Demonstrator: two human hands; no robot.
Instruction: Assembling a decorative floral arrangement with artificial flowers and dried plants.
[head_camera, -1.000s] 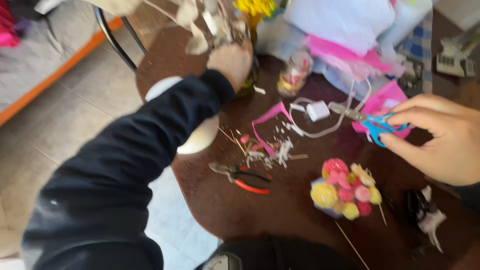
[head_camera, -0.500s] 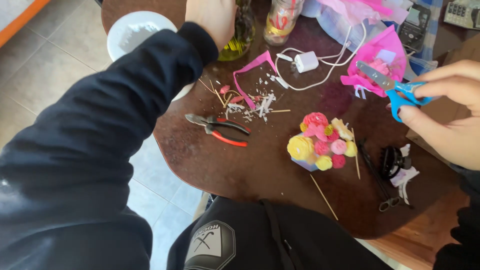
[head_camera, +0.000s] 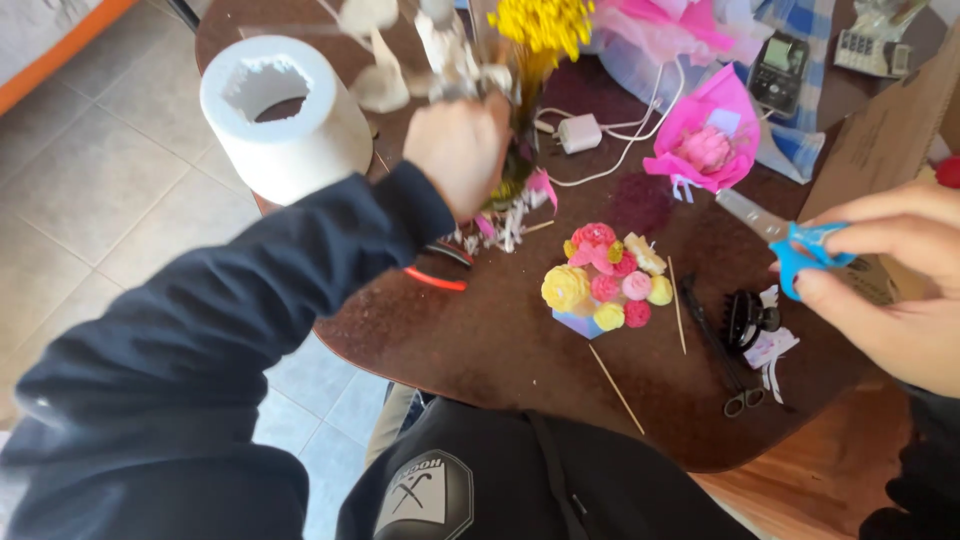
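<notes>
The left hand (head_camera: 458, 150) is closed around a bunch of stems with pale and yellow flowers (head_camera: 540, 25), above the far side of the brown table (head_camera: 500, 340). The right hand (head_camera: 885, 285) grips blue scissors (head_camera: 790, 245) at the right edge. Between the hands, a small bouquet of pink and yellow roses (head_camera: 605, 280) lies on the table, near a white foam cylinder (head_camera: 285, 115).

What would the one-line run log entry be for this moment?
left hand: grips flower stems | right hand: holds blue scissors | brown table: small paper bouquet, white foam cylinder
</notes>
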